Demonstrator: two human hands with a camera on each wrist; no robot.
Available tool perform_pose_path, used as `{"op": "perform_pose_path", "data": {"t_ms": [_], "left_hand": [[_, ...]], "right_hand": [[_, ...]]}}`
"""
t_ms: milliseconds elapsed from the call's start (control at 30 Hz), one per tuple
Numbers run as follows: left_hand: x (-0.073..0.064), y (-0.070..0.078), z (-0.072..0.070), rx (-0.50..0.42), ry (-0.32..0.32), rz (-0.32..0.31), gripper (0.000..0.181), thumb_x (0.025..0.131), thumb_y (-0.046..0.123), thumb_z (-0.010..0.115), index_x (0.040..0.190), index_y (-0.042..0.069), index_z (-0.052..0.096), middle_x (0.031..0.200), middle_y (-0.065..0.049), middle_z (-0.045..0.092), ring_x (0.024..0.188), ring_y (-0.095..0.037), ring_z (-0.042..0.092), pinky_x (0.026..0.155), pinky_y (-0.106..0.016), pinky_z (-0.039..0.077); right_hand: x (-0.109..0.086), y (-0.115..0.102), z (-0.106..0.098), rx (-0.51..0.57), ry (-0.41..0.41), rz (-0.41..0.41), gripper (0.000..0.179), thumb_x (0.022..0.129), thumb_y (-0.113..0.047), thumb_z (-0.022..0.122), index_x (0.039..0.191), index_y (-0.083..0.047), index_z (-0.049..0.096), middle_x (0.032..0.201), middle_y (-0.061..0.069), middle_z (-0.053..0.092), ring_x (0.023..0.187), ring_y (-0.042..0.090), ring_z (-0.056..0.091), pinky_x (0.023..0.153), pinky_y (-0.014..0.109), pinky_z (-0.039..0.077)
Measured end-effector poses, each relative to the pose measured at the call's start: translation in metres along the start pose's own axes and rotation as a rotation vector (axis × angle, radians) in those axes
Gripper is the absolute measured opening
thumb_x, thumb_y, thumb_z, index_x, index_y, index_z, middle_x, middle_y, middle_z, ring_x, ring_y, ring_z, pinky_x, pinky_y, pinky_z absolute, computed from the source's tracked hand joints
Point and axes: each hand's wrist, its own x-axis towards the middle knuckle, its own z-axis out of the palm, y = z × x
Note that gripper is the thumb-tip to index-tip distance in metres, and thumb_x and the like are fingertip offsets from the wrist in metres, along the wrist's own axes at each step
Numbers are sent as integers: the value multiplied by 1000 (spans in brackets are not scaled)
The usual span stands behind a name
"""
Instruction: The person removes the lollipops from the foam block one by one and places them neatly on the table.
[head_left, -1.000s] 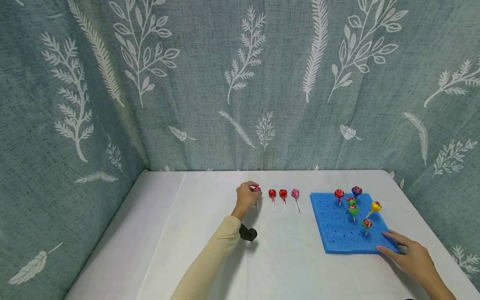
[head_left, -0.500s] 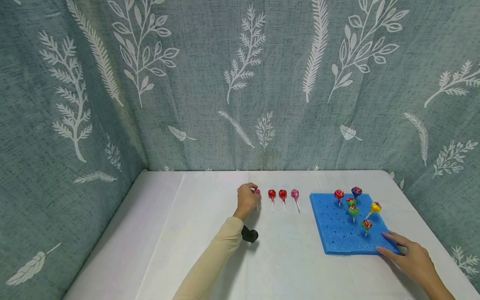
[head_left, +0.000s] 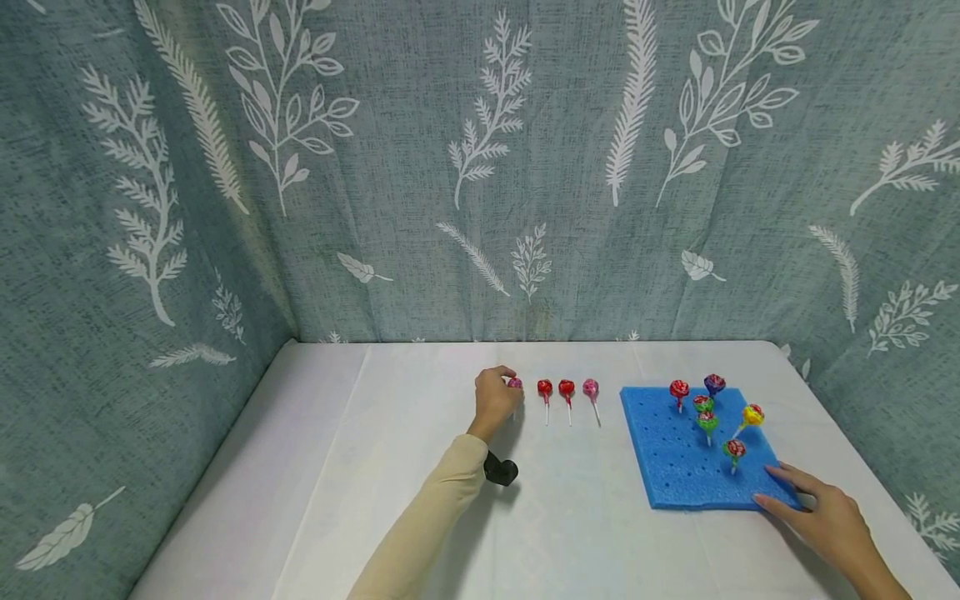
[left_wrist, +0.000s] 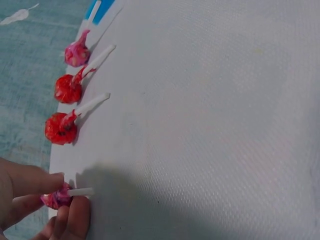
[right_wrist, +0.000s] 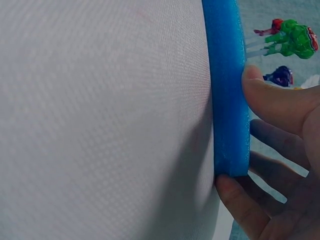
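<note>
My left hand (head_left: pixel 495 400) pinches a pink-wrapped lollipop (left_wrist: pixel 57 197) between thumb and fingers at the left end of a row on the white table. Its short white stick points away from the fingers in the left wrist view. Beside it lie two red lollipops (head_left: pixel 544 387) and another pink lollipop (head_left: pixel 591 388). At the right, my right hand (head_left: pixel 821 512) holds the near right corner of a blue foam board (head_left: pixel 675 475), its thumb against the board's edge in the right wrist view. Several lollipops stand upright or tilted in the board, among them a yellow lollipop (head_left: pixel 752 414) and a purple lollipop (head_left: pixel 714 383).
Small holes dot the foam board's surface. A dark wrist camera (head_left: pixel 501 471) sticks out beside the left sleeve (head_left: pixel 435 508). Grey-green patterned curtain (head_left: pixel 480 250) hangs behind the white table (head_left: pixel 375 467) and along its sides.
My left hand has shifted very slightly, its fingers staying at the pink lollipop. The right hand and the foam board have stayed in place.
</note>
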Motion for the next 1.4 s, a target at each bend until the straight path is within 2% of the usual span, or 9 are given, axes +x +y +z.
{"op": "perform_pose_path", "data": {"t_ms": [367,667,900,1067,1267,1400], "left_hand": [[1,7,-5,-56,-6,26,26,76,-1,70,102,-3,70,104,-23,60,96,-32,56,74,-41,52],[-1,18,-6,-98,1,91,24,77,-2,68,100,-3,70,102,-25,60,93,-32,54,72,-41,49],[-10,32,-3,-176,-65,103,24,78,-2,67,102,0,69,104,-23,59,71,-23,61,55,-28,52],[-16,44,1,-191,-88,134,23,77,-2,69,99,5,71,100,-18,63,77,-20,62,59,-27,52],[-24,58,9,-244,-139,147,22,77,0,71,97,6,71,95,-10,65,73,-15,62,54,-24,51],[-32,69,12,-279,-156,174,23,75,-1,71,96,7,72,94,-10,65,72,-13,63,53,-23,50]], "right_hand": [[1,1,0,0,7,-2,81,83,-55,64,130,9,49,133,37,39,115,60,37,82,68,38],[0,2,-1,8,3,1,81,83,-55,64,129,10,49,132,38,38,115,60,37,82,67,40],[-1,4,-2,6,-8,11,81,83,-55,64,129,10,49,132,38,38,115,60,38,82,67,40],[-1,4,-2,12,-10,15,82,83,-56,64,130,9,48,133,38,37,116,60,36,83,67,39],[-1,2,-2,13,-26,26,84,82,-58,63,131,9,48,134,37,37,116,60,36,83,67,39],[0,1,-1,18,-9,19,85,81,-59,64,130,9,49,134,37,37,117,60,35,84,67,38]]}}
